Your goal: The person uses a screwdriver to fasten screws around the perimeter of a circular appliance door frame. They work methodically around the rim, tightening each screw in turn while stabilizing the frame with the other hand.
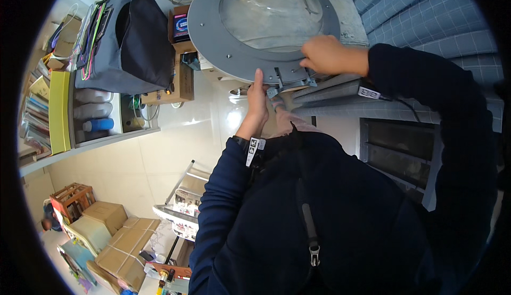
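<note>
A round grey washing machine door (208,45) with a clear glass bowl (255,7) lies across the top middle, several small screws set around its ring. My left hand (257,103) grips its near edge, thumb on top and the other fingers hidden underneath. Over the ring's near right part, my right hand (331,55) is closed, its fingertips pinched low by a thin metal piece that I cannot make out. Between the hands, grey metal hinge-like brackets (277,85) stick out from the door's near edge.
At left, a dark fabric storage box (130,39) stands on a shelf (133,135) with bottles and books. Blue checked curtain (426,13) hangs at right. Cardboard boxes (128,247) and a folding step stool (183,207) stand lower left. A person (50,218) is far left.
</note>
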Motion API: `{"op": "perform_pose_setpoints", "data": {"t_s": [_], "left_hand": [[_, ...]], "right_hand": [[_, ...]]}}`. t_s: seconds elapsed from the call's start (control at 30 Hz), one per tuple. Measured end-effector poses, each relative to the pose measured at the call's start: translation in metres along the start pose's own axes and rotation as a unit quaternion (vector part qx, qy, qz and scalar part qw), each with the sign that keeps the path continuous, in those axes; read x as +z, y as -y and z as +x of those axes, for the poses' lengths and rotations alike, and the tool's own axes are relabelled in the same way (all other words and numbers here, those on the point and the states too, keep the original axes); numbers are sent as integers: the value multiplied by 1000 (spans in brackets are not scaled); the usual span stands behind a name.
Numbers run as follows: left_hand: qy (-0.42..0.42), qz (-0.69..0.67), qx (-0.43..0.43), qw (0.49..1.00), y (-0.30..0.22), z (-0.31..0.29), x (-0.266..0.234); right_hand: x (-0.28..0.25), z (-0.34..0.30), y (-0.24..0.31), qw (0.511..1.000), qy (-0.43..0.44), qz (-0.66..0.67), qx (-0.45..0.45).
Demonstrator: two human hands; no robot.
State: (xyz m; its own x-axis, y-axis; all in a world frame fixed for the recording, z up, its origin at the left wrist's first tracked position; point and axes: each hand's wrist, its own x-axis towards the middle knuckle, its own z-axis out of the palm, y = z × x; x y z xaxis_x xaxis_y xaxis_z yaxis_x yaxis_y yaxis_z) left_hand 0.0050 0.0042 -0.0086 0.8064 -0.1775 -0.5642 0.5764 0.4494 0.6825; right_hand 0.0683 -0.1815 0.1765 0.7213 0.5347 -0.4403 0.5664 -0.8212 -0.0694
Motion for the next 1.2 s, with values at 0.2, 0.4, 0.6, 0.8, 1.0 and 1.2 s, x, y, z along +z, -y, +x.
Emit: {"op": "perform_pose_setpoints", "data": {"t_s": [0.2,0.4,0.6,0.8,1.0,1.2], "left_hand": [[40,-43,-4,998,-4,-5,3],[-14,-98,81,992,-7,-20,23],[-10,-48,49,998,-5,-8,11],[39,-27,19,999,-1,-7,1],[-11,-33,42,999,5,2,4],[-22,-51,48,997,-1,-10,14]], "right_hand": [[-5,21,-6,987,153,38,13],[-4,0,-2,929,-144,-185,-285],[-8,3,-7,990,50,95,95],[-3,1,-3,997,-60,36,-33],[-1,-2,-8,951,-59,-210,-219],[-12,8,-3,981,64,120,136]]}}
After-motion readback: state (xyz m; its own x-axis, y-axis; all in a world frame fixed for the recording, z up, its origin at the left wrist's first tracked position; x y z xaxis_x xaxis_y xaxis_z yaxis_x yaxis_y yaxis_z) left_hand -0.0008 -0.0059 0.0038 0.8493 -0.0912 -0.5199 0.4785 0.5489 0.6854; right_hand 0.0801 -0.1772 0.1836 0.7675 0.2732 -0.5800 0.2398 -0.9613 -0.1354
